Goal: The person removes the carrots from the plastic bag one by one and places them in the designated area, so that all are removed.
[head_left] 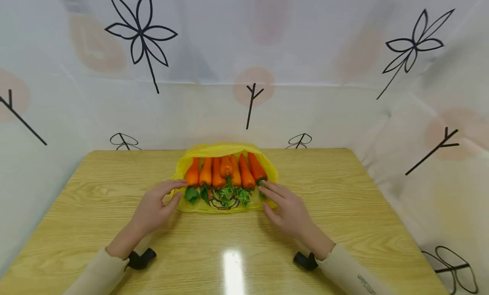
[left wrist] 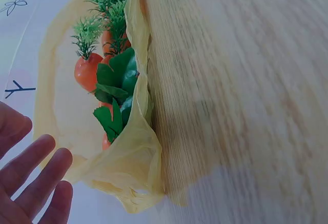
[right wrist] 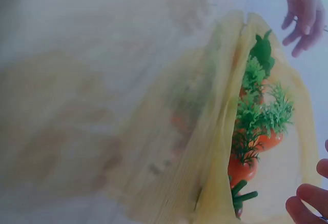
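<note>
A yellow plastic bag [head_left: 208, 152] lies on its side with its wide mouth facing me. Inside it, several orange carrots [head_left: 217, 176] are lined up side by side, one resting on top of the others. Their green leafy tops [head_left: 192, 195] point toward the bag's mouth. At the bag's left edge is my left hand [head_left: 155, 204], fingers loosely bent and holding nothing; its spread fingers [left wrist: 43, 178] show in the left wrist view. My right hand [head_left: 287, 208] is at the right edge, fingertips over the rightmost carrot's green top. The right wrist view catches only a few fingertips [right wrist: 302, 203].
The bag sits toward the back of a wooden table [head_left: 114, 180]. A white cloth [head_left: 202, 112] printed with black plant drawings hangs behind and at both sides. Black wrist mounts [head_left: 141, 259] sit below each wrist.
</note>
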`<state>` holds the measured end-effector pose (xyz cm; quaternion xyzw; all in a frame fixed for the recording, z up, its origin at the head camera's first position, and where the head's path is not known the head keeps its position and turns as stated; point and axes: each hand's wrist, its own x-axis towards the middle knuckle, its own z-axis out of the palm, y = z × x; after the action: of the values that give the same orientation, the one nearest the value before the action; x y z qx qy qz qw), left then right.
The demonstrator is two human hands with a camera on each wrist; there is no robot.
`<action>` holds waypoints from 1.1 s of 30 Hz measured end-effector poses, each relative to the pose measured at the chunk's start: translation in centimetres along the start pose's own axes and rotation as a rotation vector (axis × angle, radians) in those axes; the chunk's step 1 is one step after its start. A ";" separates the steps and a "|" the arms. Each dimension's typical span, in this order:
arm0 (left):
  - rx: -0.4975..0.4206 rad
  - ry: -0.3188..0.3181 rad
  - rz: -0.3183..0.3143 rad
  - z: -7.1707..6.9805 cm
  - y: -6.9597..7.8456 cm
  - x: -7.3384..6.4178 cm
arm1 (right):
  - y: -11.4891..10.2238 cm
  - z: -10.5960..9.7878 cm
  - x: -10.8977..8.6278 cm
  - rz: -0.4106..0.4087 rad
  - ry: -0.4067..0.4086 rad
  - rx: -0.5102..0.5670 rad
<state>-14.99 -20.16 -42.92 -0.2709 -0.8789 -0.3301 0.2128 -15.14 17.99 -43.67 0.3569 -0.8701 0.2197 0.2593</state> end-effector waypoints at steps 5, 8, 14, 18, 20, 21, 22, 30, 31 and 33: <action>-0.031 0.035 -0.061 -0.1 -0.6 0.2 | -0.1 0.8 1.0 0.050 0.034 0.071; -0.041 0.046 -0.089 -0.2 -0.9 0.5 | -0.1 1.3 1.5 0.078 0.048 0.107; -0.079 0.020 -0.174 -0.5 -1.7 1.0 | -0.2 1.8 2.8 0.107 0.054 0.151; -0.122 -0.004 -0.218 -0.8 -2.2 1.3 | -0.3 2.1 3.8 0.144 0.035 0.173; -0.146 -0.015 -0.233 -0.9 -2.3 1.6 | -0.4 2.3 4.4 0.170 0.017 0.186; -0.156 -0.021 -0.238 -1.0 -2.4 1.7 | -0.4 2.4 4.7 0.185 0.007 0.193; -0.165 -0.028 -0.244 -1.0 -2.5 1.8 | -0.4 2.5 5.0 0.200 -0.002 0.203; -0.218 -0.117 -0.264 -0.7 -3.2 2.7 | -0.4 3.8 7.3 0.291 -0.059 0.270; -0.211 -0.134 -0.262 -0.7 -3.2 2.9 | -0.4 4.0 7.6 0.297 -0.067 0.275; -0.184 -0.162 -0.253 -0.5 -3.3 3.1 | -0.4 4.3 8.0 0.312 -0.077 0.282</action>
<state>-19.32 -21.57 -42.37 -0.2022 -0.8863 -0.4104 0.0727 -21.00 11.23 -42.07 0.2588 -0.8848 0.3629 0.1360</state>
